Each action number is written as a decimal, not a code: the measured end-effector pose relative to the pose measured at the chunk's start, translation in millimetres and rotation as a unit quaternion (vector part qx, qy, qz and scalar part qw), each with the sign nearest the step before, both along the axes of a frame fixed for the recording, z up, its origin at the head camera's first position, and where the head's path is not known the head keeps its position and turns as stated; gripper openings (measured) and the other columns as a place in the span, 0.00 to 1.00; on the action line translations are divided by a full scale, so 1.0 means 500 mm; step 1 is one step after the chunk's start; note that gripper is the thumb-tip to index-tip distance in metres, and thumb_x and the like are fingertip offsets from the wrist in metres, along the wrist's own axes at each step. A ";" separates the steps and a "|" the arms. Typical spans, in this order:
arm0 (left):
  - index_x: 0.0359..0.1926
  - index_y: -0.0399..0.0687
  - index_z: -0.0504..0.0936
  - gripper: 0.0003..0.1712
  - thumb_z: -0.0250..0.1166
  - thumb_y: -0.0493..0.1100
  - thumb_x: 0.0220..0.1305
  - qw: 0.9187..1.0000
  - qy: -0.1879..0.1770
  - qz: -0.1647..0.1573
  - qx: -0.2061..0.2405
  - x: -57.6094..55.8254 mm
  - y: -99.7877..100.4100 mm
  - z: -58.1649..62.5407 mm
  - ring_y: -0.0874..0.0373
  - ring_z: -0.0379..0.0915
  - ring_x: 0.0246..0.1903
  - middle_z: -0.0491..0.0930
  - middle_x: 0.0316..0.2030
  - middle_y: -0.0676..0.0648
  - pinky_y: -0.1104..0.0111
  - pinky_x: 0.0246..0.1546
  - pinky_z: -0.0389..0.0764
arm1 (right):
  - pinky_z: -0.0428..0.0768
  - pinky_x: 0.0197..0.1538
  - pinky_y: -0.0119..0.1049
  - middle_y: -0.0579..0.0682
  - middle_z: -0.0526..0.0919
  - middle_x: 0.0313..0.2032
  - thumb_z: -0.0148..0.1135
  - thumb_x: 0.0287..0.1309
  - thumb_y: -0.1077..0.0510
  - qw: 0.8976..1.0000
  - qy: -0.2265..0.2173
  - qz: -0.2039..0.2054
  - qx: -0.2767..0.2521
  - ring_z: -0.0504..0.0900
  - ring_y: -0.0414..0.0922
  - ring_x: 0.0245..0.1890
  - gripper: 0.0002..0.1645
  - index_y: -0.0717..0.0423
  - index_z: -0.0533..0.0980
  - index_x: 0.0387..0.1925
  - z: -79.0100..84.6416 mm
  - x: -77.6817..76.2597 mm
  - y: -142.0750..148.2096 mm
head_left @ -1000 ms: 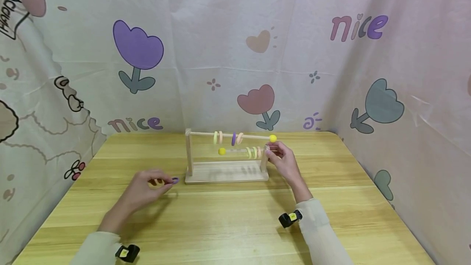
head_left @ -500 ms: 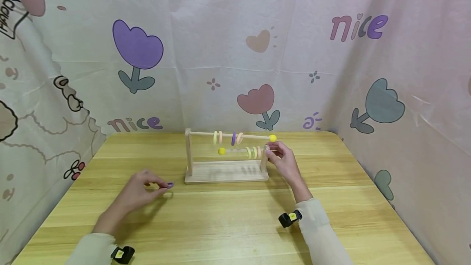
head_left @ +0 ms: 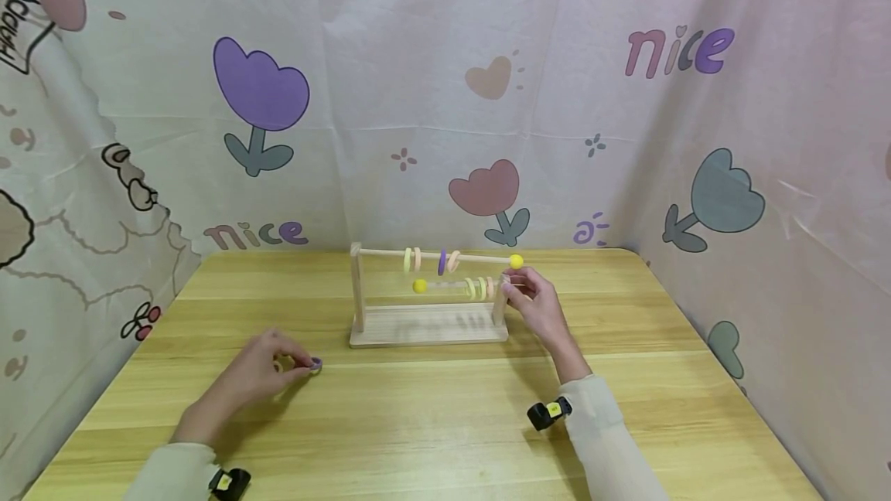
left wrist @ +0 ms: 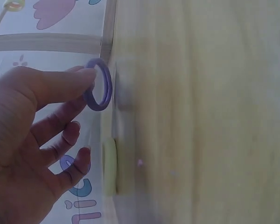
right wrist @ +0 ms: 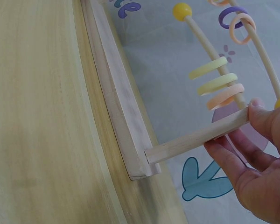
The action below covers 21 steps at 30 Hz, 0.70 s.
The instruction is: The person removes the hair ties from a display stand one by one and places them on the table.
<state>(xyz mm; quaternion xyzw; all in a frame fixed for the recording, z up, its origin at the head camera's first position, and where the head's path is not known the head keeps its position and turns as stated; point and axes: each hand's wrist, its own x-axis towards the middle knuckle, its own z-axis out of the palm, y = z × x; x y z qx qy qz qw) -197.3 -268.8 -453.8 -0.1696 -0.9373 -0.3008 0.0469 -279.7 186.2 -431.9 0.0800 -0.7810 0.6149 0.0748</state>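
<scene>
My left grip [left wrist: 30, 126] is narrowed to a pinch, thumb and forefinger on the rim of a purple ring [left wrist: 108, 88]; my remaining fingers hang loosely bent. From the left wrist I also see a pale yellow ring [left wrist: 110, 166] edge-on at the surface [head_left: 445, 424], below those fingers; from the head, my hand mostly hides it. The head view places the purple ring low over the surface, near the front left corner of the wooden stand but apart from it. I cannot tell whether the ring touches the surface.

My right grip [right wrist: 266, 163] closes round the upper end of the stand's short post [right wrist: 191, 140]. The right wrist view shows my thumb on its tip and fingers beneath, contact that is hard to read from the head.

From that post a lower rod runs left to a yellow ball [head_left: 420, 286], carrying two yellow rings and a peach one. Only the head view takes in the whole stand: a flat base [head_left: 430, 325], a tall left post [head_left: 358, 292], and an upper rod [head_left: 480, 258] bearing yellow, peach, purple and peach rings.
</scene>
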 end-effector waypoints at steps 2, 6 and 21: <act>0.30 0.60 0.91 0.09 0.78 0.37 0.55 1.000 -0.002 -0.004 -0.005 -0.001 -0.003 -0.003 0.62 0.69 0.35 0.84 0.31 0.60 0.72 0.32 0.76 | 0.89 0.54 0.37 0.66 0.80 0.56 0.61 0.71 0.64 1.000 0.000 0.000 0.000 0.82 0.44 0.50 0.17 0.65 0.76 0.59 0.000 0.000 0.000; 0.30 0.59 0.91 0.09 0.79 0.37 0.55 1.000 -0.007 -0.003 -0.013 -0.002 -0.008 -0.008 0.63 0.69 0.34 0.84 0.31 0.60 0.74 0.31 0.74 | 0.88 0.55 0.40 0.66 0.80 0.56 0.61 0.72 0.64 1.000 -0.001 0.001 0.000 0.82 0.45 0.51 0.18 0.65 0.76 0.59 -0.001 0.000 0.000; 0.29 0.59 0.91 0.09 0.78 0.37 0.55 0.999 -0.024 -0.035 -0.024 -0.002 -0.027 -0.010 0.64 0.67 0.34 0.83 0.31 0.61 0.75 0.31 0.71 | 0.88 0.55 0.39 0.64 0.80 0.56 0.61 0.72 0.63 1.000 -0.003 0.003 0.003 0.81 0.49 0.53 0.17 0.63 0.76 0.59 0.001 0.002 0.000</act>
